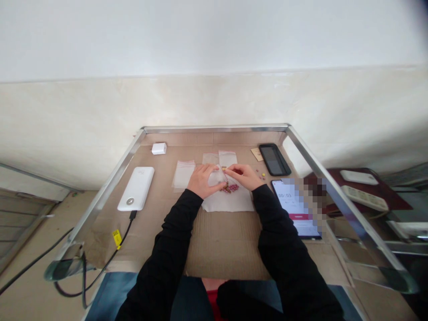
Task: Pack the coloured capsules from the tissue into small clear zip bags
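1. The left hand [203, 181] and right hand [242, 175] are closed in fingertip pinches at the top of a strand of small glossy maroon beads [229, 188].
2. The strand drops from the pinch, just below the hands, onto a smooth white paper sheet [230, 203].
3. Thin clear plastic zip bags [183, 174] lie beside it on the corrugated cardboard surface [222, 249], with a glossy white power bank [136, 188] further left.

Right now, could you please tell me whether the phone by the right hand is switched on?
On: the phone has a lit screen showing 00:03, though a pixelated patch hides part of it.
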`<state>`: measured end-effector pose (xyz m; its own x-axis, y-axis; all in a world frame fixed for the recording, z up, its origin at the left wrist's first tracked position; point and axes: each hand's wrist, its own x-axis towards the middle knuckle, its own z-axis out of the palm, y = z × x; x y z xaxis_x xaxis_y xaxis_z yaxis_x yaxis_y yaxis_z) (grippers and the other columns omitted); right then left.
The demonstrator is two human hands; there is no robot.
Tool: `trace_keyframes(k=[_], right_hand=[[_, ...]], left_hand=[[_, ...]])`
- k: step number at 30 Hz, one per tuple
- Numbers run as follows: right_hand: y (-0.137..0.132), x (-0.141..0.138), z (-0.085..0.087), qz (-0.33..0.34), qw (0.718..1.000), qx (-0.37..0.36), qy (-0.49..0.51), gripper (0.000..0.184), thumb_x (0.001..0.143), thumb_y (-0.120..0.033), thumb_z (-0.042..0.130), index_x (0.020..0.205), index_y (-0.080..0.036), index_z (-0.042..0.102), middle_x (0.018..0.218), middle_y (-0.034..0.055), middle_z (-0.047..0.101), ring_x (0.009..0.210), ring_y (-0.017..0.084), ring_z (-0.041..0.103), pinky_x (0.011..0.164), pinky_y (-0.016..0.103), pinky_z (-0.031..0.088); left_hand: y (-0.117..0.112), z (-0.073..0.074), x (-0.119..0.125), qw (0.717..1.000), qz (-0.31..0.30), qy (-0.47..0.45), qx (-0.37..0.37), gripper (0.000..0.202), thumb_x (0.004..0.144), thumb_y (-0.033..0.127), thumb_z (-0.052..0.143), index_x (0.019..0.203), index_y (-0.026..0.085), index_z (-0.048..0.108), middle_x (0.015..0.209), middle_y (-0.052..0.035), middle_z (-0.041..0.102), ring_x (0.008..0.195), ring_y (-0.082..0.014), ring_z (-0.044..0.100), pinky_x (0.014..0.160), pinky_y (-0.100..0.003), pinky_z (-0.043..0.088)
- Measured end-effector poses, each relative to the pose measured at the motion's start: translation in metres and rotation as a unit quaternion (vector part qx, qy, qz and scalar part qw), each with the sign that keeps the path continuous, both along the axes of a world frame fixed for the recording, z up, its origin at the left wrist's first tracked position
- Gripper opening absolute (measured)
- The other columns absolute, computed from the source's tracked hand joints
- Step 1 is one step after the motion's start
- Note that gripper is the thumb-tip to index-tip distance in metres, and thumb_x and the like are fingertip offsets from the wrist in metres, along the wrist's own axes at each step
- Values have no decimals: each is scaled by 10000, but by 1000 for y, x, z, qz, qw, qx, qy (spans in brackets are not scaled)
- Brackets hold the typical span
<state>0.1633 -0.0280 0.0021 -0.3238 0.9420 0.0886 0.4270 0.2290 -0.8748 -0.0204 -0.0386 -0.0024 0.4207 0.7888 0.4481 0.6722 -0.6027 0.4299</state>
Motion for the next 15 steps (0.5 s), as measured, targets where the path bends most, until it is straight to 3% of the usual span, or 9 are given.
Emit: trace_keyframes(k=[6,15], right_hand=[[3,39,-12,-2,980,4,-197,216,653,-320,570,773,-168,666,539,-22,517,459,77,411,466,206,283],[-2,36,-9,32,972,-25,-233,245,640,-383,601,760,-188,687,494,-22,504,434,79,400,434,209,249]], left_hand=[[1,-7,0,1000,-2,16,-11,484,661,522,556,1008,186,528,999,-71,595,930,-216,531,829,-384,397],[4,-17,2,998,-11,46,-30,677,633,561,564,1177,176,443,1086,-94,566,985,-240,514,855,-403,383]])
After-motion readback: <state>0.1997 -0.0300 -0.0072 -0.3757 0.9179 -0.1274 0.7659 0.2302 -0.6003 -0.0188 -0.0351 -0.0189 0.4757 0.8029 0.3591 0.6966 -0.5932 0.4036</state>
